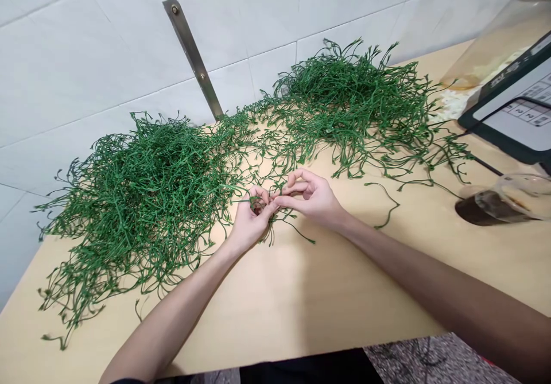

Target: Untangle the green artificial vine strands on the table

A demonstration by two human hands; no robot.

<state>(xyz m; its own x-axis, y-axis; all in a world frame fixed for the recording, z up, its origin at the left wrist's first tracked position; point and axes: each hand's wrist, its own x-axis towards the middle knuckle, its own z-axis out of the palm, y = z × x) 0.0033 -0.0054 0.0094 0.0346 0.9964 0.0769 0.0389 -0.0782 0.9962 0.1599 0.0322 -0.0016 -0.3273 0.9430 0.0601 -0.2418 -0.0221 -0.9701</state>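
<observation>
Two big heaps of thin green plastic stems lie on a light wooden table (301, 303): the left heap (142, 200) is denser, the right heap (348, 103) sits farther back. Between them, near the middle, my left hand (249, 223) is closed around a few green stems (275, 214). My right hand (312, 194) meets it, thumb and forefinger pinched on the same stems. Loose ends trail below both hands.
A white tiled wall with a slanted metal bracket (193, 57) backs the table. At the right stand a dark device with a keypad (516, 103), a clear container (491, 45) and a tipped glass cup (503, 200). A single stem (387, 206) lies loose.
</observation>
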